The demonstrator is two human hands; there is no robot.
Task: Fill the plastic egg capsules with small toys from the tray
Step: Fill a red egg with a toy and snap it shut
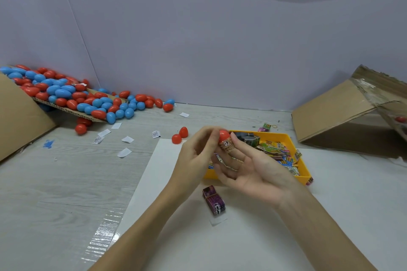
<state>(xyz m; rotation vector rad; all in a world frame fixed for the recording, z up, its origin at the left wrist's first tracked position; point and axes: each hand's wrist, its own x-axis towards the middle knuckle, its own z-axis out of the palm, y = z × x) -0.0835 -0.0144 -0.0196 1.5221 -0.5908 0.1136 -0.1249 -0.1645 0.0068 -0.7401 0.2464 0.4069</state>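
From the head camera, your left hand [196, 152] pinches the smooth red egg half [223, 135] from above, while your right hand [253, 167] curls its fingers [236, 141] round the small printed toy roll [228, 146] pushed into it, just over the glossy yellow tray [305, 160] of paper-wrapped toys on the bench [66, 182].

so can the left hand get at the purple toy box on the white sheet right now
Probably not at once: the left hand is busy holding the red egg half with the right hand. Otherwise, the purple toy box lies uncovered just below it.
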